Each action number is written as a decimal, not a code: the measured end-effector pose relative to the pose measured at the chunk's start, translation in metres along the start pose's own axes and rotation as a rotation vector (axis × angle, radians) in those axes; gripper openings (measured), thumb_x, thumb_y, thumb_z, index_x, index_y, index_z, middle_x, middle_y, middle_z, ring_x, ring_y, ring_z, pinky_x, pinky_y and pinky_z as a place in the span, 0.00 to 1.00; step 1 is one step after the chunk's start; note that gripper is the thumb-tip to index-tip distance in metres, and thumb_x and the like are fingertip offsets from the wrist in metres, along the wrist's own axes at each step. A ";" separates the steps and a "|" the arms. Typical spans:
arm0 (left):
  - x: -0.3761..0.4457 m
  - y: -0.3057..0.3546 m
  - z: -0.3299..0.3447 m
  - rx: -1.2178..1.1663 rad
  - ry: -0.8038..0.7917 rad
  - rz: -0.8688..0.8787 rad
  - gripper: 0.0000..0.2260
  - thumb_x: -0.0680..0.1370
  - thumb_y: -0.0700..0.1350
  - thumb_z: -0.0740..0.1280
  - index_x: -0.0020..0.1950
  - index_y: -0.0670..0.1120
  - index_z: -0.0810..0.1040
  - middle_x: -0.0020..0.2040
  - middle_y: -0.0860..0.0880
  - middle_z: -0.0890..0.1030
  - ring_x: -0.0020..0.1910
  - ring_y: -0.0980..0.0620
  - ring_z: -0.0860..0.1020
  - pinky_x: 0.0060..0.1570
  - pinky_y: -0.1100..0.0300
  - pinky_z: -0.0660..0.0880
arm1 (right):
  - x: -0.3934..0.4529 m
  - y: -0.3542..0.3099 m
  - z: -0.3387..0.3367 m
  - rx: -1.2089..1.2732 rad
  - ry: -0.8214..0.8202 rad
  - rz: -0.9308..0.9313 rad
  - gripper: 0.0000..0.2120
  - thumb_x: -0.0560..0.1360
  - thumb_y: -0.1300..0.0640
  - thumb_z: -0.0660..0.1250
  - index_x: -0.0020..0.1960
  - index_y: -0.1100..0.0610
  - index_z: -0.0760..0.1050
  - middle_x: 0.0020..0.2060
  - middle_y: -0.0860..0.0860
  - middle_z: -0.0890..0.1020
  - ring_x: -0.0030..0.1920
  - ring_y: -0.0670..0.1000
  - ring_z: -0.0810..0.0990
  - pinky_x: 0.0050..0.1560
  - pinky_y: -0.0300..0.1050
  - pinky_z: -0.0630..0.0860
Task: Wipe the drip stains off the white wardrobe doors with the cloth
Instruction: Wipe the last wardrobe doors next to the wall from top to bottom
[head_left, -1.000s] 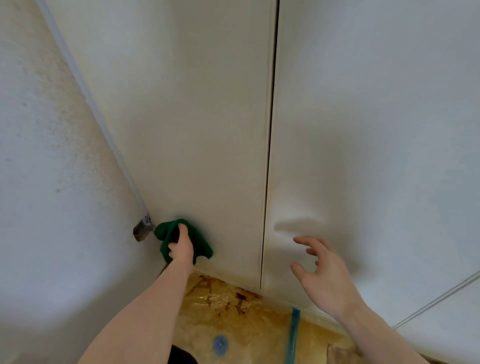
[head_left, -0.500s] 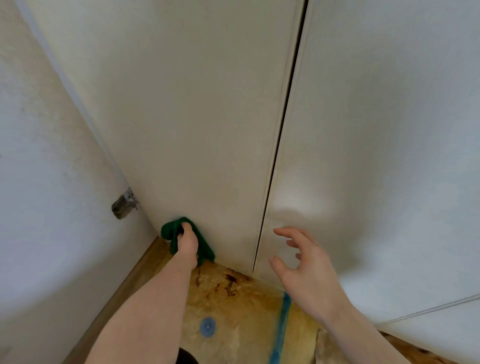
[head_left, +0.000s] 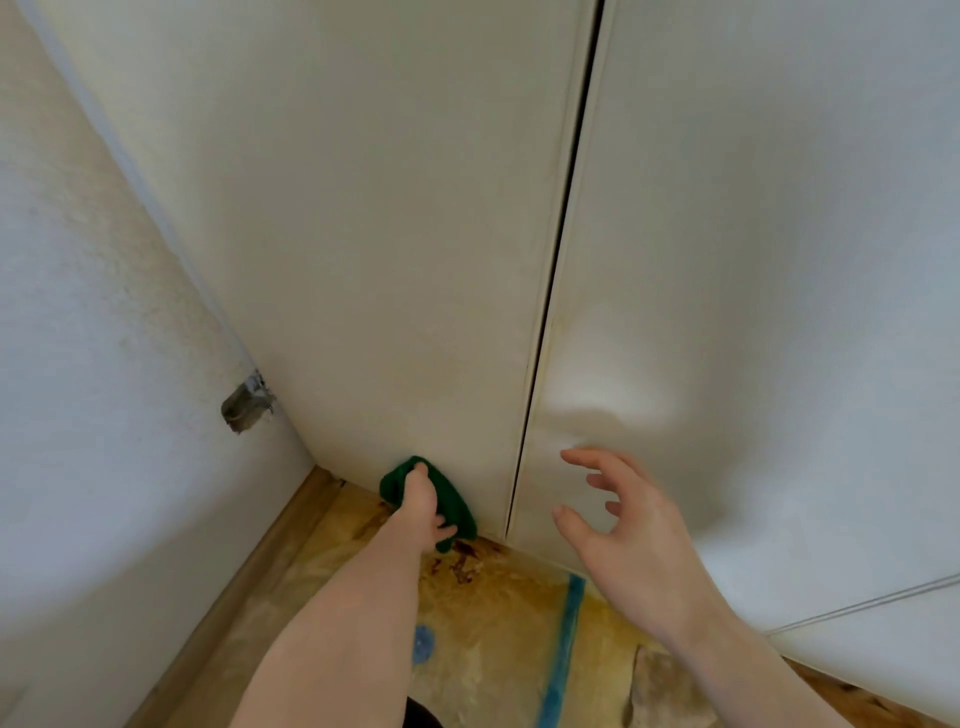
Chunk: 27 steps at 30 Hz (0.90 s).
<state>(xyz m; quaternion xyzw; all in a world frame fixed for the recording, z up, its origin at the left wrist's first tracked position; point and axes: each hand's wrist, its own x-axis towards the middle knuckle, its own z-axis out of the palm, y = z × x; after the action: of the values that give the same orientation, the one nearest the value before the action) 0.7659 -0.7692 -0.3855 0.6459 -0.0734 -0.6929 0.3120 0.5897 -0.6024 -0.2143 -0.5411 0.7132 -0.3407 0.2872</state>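
My left hand (head_left: 423, 506) grips a bunched green cloth (head_left: 453, 499) and presses it against the very bottom of the left white wardrobe door (head_left: 374, 234), just above the floor. My right hand (head_left: 626, 535) hovers with fingers spread and loosely bent in front of the lower part of the right wardrobe door (head_left: 769, 260), holding nothing. A dark vertical gap (head_left: 558, 291) separates the two doors, with faint yellowish staining along its lower edge.
A textured white wall (head_left: 78, 415) stands on the left, with a small metal bracket (head_left: 244, 405) where it meets the wardrobe. A wooden skirting board (head_left: 249, 571) runs along the wall. Below lies a stained yellowish floor covering (head_left: 493, 613) with a blue stripe (head_left: 563, 649).
My left hand has slid the cloth down and to the right along the door's bottom edge. My right hand stays hovering, fingers spread; the view has shifted so the bracket sits further from the cloth.
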 end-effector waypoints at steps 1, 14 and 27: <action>-0.004 -0.005 0.003 0.042 -0.041 -0.036 0.34 0.83 0.61 0.57 0.83 0.45 0.52 0.78 0.38 0.63 0.74 0.35 0.65 0.70 0.37 0.68 | -0.001 0.000 -0.001 -0.004 0.005 0.003 0.21 0.77 0.51 0.72 0.68 0.38 0.73 0.65 0.33 0.71 0.63 0.36 0.72 0.60 0.31 0.68; -0.075 0.001 0.021 0.018 -0.115 -0.009 0.35 0.81 0.61 0.62 0.82 0.45 0.55 0.76 0.38 0.65 0.72 0.35 0.67 0.70 0.38 0.69 | -0.008 -0.019 -0.010 -0.012 0.056 0.009 0.20 0.78 0.53 0.72 0.67 0.40 0.73 0.63 0.36 0.72 0.63 0.42 0.73 0.61 0.38 0.71; -0.105 0.077 0.005 0.062 0.152 0.984 0.30 0.83 0.53 0.62 0.82 0.46 0.56 0.81 0.46 0.59 0.79 0.45 0.57 0.76 0.53 0.51 | -0.015 -0.008 -0.024 -0.029 0.079 0.017 0.20 0.77 0.53 0.72 0.67 0.40 0.73 0.63 0.36 0.72 0.62 0.42 0.73 0.60 0.39 0.70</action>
<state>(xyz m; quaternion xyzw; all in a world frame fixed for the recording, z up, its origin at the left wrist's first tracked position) 0.7846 -0.7766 -0.2568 0.5923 -0.3671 -0.4122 0.5869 0.5791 -0.5849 -0.1928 -0.5253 0.7335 -0.3490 0.2535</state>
